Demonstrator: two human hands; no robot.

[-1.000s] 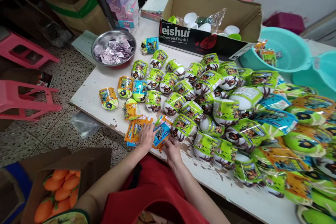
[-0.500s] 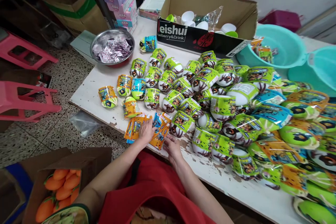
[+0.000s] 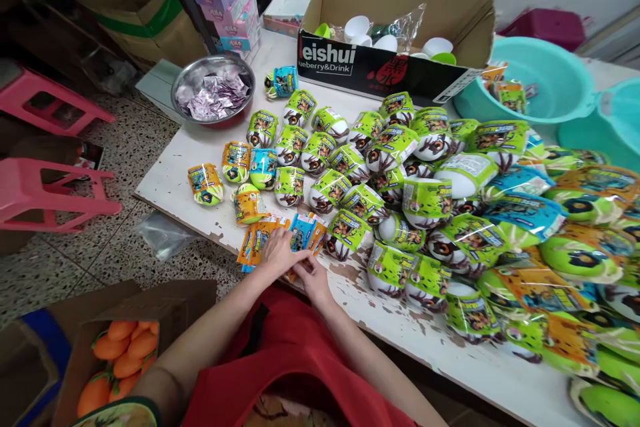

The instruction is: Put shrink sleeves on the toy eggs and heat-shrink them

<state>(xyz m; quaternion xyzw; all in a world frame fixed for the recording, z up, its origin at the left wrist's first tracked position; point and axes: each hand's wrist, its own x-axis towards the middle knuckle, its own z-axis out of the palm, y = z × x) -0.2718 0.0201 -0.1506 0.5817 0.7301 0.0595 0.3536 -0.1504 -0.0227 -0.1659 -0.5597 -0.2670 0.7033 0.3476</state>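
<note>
My left hand lies over a spread of flat printed packets, its thumb stretched toward my right hand. Under and beside it show orange packets and blue packets. My right hand is closed in a pinch at the left thumb tip; whatever sits between its fingers is hidden. Just beyond the packets an orange-wrapped toy egg rests on the table. To the right of my hands is a green-wrapped white toy egg, one of several.
Many wrapped eggs crowd the right of the worn white table. A metal bowl of small sachets, an open cardboard box with plastic half-shells and a turquoise basin stand behind. Orange eggs fill a floor carton. Pink stools stand left.
My right hand has moved left and up to meet my left thumb, its fingers now pinched. The left thumb has stretched out to the right. The orange packet between the hands is now mostly covered.
</note>
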